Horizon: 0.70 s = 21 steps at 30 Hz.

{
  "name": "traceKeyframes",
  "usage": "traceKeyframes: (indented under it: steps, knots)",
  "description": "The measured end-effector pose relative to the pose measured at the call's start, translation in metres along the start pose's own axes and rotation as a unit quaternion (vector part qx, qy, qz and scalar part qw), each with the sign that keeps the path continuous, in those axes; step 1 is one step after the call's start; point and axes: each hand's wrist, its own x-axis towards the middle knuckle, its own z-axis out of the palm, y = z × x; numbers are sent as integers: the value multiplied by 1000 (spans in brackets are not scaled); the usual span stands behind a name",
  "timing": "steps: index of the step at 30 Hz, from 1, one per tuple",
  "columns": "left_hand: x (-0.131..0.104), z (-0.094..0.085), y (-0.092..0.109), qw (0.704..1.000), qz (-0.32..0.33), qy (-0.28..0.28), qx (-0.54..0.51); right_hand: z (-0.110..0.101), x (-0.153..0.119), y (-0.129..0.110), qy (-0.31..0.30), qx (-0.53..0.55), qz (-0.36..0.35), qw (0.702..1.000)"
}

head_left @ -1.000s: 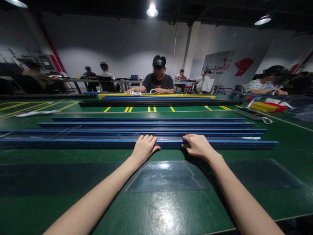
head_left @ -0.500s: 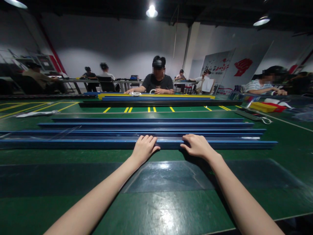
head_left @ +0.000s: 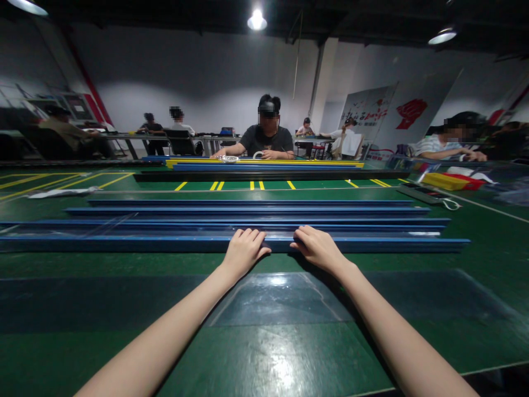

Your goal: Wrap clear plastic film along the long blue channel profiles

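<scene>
The left hand (head_left: 244, 252) and right hand (head_left: 317, 246), slightly apart, both gripped the nearest blue rail (head_left: 380, 246), which lay on the green counter (head_left: 231, 358), just beyond a clear sheet (head_left: 281, 300).

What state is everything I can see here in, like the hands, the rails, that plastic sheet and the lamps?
Left hand: curled over the nearest blue rail.
Right hand: curled over the same rail.
Nearest blue rail: lying crosswise, touched by both hands.
Other blue rails: lying roughly parallel beyond it.
Black rail: lying farther back.
Clear plastic sheet: flat on the green table.
Ceiling lamps: lit.
</scene>
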Motion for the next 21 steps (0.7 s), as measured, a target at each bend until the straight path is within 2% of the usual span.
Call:
traceKeyframes:
  steps: [12,21]
  knots:
    - [0,1,-1,1000,8,7,3,-10,3,0,-24,-27,11,999]
    - [1,-1,0,1000,18,15,6,-15,-5,13,-37,-24,39,998]
